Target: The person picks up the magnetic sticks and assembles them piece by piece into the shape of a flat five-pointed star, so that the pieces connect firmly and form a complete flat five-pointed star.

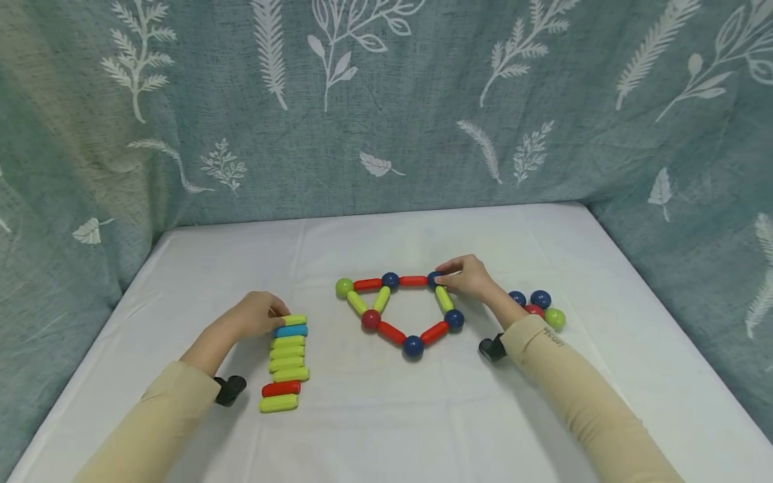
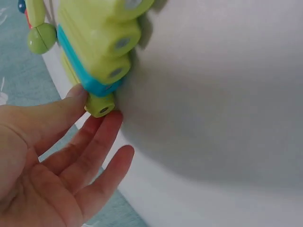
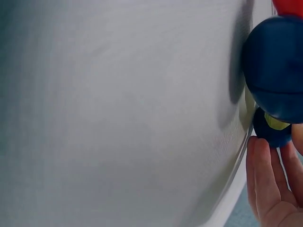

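At the far end of a column of rods, my left hand pinches the end of a yellow-green rod between thumb and fingers. A blue rod lies right beside it. My right hand grips the dark blue ball at the far right corner of a joined frame of balls and rods. From that ball a red rod runs left and a yellow-green rod runs toward a nearer blue ball.
The frame's green ball is at its left corner, and a blue ball is nearest the front. Loose balls, including a green one, sit beside my right forearm. A patterned curtain hangs behind the white table.
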{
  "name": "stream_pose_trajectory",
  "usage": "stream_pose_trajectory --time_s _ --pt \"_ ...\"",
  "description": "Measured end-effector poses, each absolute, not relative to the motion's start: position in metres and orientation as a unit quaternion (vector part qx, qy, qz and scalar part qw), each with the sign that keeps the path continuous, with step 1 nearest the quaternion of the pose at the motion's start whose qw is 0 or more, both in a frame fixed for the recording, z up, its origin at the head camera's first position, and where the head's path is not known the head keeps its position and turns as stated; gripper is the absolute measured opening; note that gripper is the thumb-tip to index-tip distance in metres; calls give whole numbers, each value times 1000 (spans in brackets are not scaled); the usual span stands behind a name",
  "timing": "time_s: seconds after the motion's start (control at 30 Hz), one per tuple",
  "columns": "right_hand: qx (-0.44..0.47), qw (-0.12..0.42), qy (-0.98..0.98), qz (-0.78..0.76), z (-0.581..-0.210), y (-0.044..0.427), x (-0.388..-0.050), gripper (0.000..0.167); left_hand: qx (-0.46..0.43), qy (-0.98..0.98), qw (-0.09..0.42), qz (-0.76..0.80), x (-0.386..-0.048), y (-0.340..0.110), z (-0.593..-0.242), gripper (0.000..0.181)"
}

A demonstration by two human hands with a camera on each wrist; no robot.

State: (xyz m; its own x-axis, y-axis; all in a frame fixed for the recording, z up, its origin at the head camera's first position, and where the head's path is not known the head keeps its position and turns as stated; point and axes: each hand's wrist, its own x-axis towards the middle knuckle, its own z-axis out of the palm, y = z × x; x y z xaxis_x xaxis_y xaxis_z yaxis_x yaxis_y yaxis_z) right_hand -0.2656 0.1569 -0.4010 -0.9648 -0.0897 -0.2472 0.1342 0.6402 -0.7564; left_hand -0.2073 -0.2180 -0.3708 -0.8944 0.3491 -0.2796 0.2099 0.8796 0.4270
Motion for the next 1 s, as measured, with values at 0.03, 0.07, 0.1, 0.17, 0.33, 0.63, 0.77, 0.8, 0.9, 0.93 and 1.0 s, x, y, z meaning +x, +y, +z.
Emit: stream_pose_trajectory --time_s 0.03,0.07,0.1,0.17,0.33,0.63,0.77,0.8,0.9,0.93,1.0 --pt "12 132 896 -424 -402 157 -266 30 149 955 172 192 -210 -218 -370 16" --pt "11 132 895 -425 -402 157 -266 30 151 956 167 187 -213 -216 -368 15" --pt "11 132 895 -425 -402 156 -266 30 153 958 160 182 -216 -215 -366 14" --pt "12 133 896 -424 -402 156 -266 30 154 961 148 174 -225 -209 -360 14" --pt "19 134 896 -423 -402 155 -267 29 111 967 123 192 -254 -181 -344 19" --pt "26 140 891 -430 -402 154 -266 28 19 940 122 319 -292 -97 -355 26" --pt "24 137 892 -431 -401 156 -266 29 -4 925 127 357 -293 -64 -365 26" --pt "25 137 892 -430 -401 156 -266 29 -11 922 127 367 -292 -58 -366 25" --pt "25 137 892 -431 -399 156 -266 29 -32 917 120 378 -291 -46 -371 24" --pt "26 138 891 -431 -399 156 -267 29 -38 918 119 377 -291 -43 -372 24" --pt "26 138 891 -431 -399 156 -267 29 -49 920 115 372 -291 -40 -374 23"
